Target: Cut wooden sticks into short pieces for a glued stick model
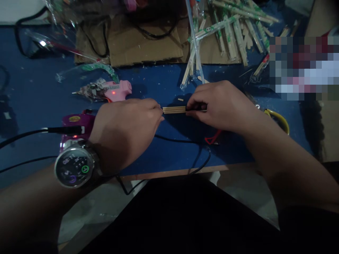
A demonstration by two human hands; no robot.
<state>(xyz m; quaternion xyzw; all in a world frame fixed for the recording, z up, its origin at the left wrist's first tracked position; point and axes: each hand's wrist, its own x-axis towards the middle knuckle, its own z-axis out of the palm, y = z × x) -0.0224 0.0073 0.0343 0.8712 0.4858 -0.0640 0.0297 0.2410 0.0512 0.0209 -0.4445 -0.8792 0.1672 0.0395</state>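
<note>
A small bundle of thin wooden sticks [174, 110] lies side by side, held just above the blue table [39, 102]. My left hand [127, 132], with a round watch [75, 166] on its wrist, pinches the bundle's left end. My right hand [221, 106] is closed on the right end, its fingers curled over the sticks. Both hands meet near the table's middle.
A pink glue gun [118, 90] with a red light lies behind my left hand, a purple device [75, 123] with a black cable beside it. Cardboard [143, 44] and several wrapped chopsticks [233, 30] lie at the back. Yellow-handled pliers [278, 118] lie at right.
</note>
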